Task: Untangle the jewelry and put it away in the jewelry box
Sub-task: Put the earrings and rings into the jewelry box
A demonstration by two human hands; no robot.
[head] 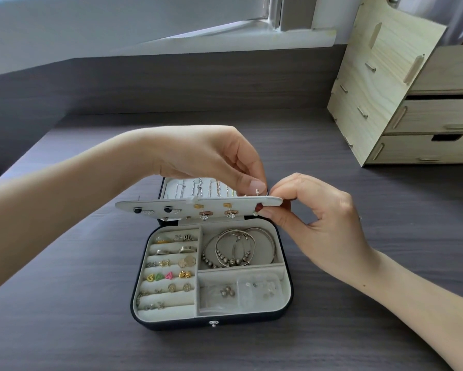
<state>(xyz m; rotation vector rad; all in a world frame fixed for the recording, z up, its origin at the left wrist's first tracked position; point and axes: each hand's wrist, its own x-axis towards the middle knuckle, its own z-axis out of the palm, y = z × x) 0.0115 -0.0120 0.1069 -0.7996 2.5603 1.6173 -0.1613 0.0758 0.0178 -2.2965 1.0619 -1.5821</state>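
A black jewelry box (211, 324) sits open on the gray wood-grain table (359, 303), its pale lining facing up. Both hands meet just above it, at the right end of the pale earring flap (185, 204), which lies almost level over the back of the box. The left hand (206, 156) reaches in from above, its thumb and fingertips curled together and pinching a small earring (257, 192) whose post sticks up through the flap. The right hand (318, 218) grips the flap's rounded end between its thumb below and bent fingers above, just beside a red stud (258, 208).

More studs hang along the flap's underside. Behind it, thin chains (203, 191) hang in a row inside the raised lid. In the box's base, rings and small earrings (168, 263) sit in the padded rolls on the left, silver bracelets (235, 250) fill the upper right compartment, and small clear bags (254, 290) lie in the lower right one. A light wooden drawer unit (412, 103) stands at the table's far right.
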